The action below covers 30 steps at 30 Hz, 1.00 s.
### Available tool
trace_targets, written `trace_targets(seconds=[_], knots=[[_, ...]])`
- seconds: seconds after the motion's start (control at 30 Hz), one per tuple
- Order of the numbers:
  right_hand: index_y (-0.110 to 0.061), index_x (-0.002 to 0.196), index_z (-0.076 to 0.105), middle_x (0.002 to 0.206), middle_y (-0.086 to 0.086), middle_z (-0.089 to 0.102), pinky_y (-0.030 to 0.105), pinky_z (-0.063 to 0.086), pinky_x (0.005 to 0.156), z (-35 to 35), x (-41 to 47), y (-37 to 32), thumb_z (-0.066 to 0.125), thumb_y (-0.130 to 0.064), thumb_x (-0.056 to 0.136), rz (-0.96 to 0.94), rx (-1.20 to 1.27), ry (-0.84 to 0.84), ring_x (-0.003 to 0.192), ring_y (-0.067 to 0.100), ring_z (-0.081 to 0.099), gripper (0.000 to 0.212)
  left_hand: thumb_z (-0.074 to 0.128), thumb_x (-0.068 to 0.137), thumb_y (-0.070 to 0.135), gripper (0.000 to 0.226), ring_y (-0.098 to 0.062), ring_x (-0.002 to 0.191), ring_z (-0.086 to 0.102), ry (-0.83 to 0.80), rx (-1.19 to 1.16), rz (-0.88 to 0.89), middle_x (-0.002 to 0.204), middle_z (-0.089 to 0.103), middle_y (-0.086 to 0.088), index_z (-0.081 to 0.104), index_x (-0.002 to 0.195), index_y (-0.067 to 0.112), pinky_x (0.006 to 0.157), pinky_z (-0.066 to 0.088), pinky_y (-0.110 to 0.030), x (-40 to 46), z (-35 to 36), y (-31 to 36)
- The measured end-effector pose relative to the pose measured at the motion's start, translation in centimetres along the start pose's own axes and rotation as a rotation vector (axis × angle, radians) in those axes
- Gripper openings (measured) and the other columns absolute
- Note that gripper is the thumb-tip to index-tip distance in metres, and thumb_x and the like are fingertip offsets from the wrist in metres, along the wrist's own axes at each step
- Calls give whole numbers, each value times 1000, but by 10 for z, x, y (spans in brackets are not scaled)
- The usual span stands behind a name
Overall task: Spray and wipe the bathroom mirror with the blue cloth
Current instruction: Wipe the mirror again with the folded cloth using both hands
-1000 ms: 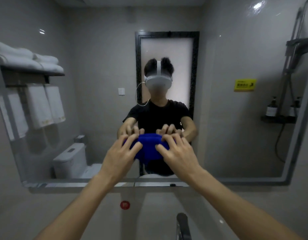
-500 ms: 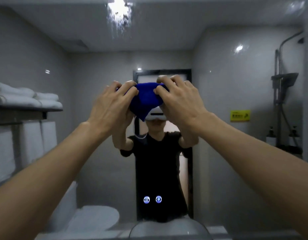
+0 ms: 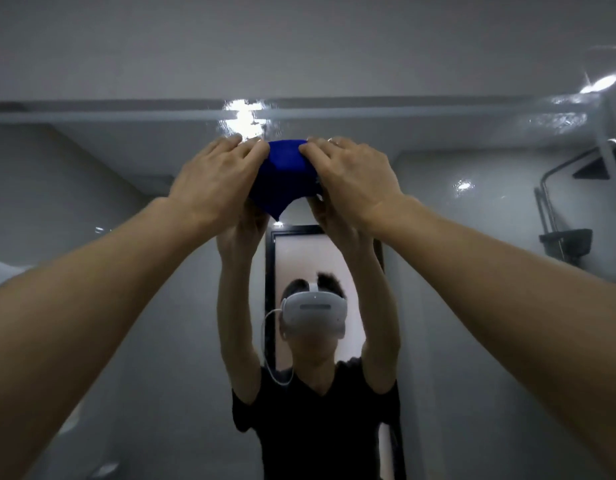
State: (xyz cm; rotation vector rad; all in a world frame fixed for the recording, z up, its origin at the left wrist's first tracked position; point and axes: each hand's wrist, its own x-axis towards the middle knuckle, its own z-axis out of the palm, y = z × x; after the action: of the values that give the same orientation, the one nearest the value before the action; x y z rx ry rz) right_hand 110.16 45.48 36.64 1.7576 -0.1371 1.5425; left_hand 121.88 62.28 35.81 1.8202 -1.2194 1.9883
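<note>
The blue cloth [image 3: 284,176] is bunched between both hands and pressed flat against the bathroom mirror [image 3: 126,209], just below the mirror's top edge. My left hand [image 3: 216,183] covers the cloth's left side with fingers spread over it. My right hand [image 3: 355,178] covers its right side the same way. A pointed corner of the cloth hangs down between my wrists. Both arms reach up and forward. No spray bottle is in view.
The mirror's top frame [image 3: 92,110] runs across the view, with grey wall above it. In the reflection stand a person in a black shirt, a door [image 3: 299,258] behind, and a shower fixture [image 3: 562,216] at the right. A ceiling light glares on the glass above the cloth.
Both hands have slid the blue cloth up the mirror, from near its bottom edge through the middle to just under its top edge. The view has tilted upward with them.
</note>
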Motion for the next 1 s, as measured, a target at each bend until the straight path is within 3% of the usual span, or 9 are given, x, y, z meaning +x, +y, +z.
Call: trace_targets(seconds=[0.27, 0.37, 0.47, 0.57, 0.7, 0.87, 1.0], knots=[[-16, 149, 31, 146, 12, 47, 46, 49, 94, 10, 61, 24, 61, -25, 97, 58, -32, -52, 127, 32, 50, 61, 66, 81, 2, 53, -38, 115, 46, 22, 57, -28, 126, 49, -22, 39, 127, 1, 97, 37, -42, 57, 2, -24], [-16, 152, 26, 152, 14, 39, 46, 45, 99, 6, 78, 28, 58, -21, 98, 81, -15, -119, 135, 32, 43, 63, 62, 87, 13, 66, -39, 128, 40, -15, 154, -19, 142, 42, -22, 27, 142, 5, 110, 29, -46, 73, 5, -33], [-16, 159, 13, 163, 16, 19, 49, 30, 117, 2, 78, 28, 47, -21, 102, 107, 56, -217, 149, 33, 22, 67, 46, 97, 26, 73, -36, 148, 16, -112, 278, -88, 160, 20, -19, 5, 155, 9, 121, 10, -49, 77, 3, -28], [-14, 160, 3, 167, 16, 5, 51, 10, 124, -3, 69, 26, 29, -36, 107, 77, 59, -295, 154, 33, 6, 63, 40, 98, 31, 76, -34, 151, 2, -192, 310, -126, 163, 6, -22, -4, 154, 4, 122, 2, -47, 72, -1, -14], [-6, 159, 9, 166, 18, 10, 51, -1, 125, -12, 72, 20, 15, -48, 107, 18, -39, -318, 155, 28, 3, 67, 33, 95, 39, 79, -32, 152, -1, -245, 263, -147, 163, 2, -22, -1, 153, -2, 122, 0, -44, 66, -8, -6], [1, 152, 29, 163, 26, 12, 49, 14, 124, -18, 78, 18, 24, -31, 109, -4, 198, -389, 152, 36, 9, 53, 29, 99, 36, 72, -31, 151, -2, -247, 66, -207, 163, -1, -21, -1, 153, -2, 123, 2, -39, 60, -5, -1], [-4, 153, 28, 164, 20, 13, 48, 14, 121, -20, 73, 12, 23, -28, 110, 60, 306, -360, 153, 32, 9, 49, 24, 103, 45, 72, -26, 151, -8, -203, -115, -226, 164, -7, -17, -4, 155, 3, 123, -3, -37, 53, 7, -15]])
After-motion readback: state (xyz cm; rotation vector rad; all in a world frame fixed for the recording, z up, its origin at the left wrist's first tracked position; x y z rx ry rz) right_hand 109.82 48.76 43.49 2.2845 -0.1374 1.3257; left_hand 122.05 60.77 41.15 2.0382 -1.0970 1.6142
